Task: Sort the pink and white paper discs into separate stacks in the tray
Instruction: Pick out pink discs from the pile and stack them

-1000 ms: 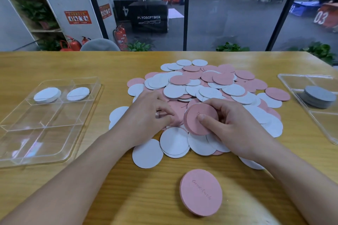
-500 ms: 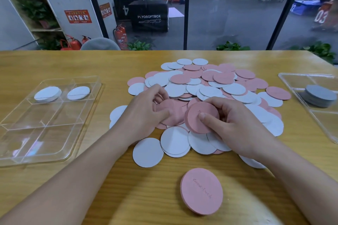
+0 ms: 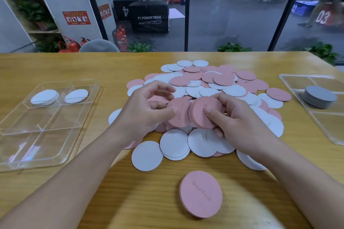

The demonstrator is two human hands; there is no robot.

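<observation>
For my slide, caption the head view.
Left hand passes a pink disc to the pink stack in the right hand.

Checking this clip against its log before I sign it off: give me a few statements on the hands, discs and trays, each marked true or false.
1. The right hand holds a stack of pink discs. True.
2. The left hand pinches a white disc. False: it pinches a single pink disc.
3. The left clear tray holds white discs in its two far compartments. True.
4. The right clear tray holds a pink stack. False: its stack of discs looks grey.
5. A pink stack lies on the table, nearer the person than the mixed pile. True.
</observation>
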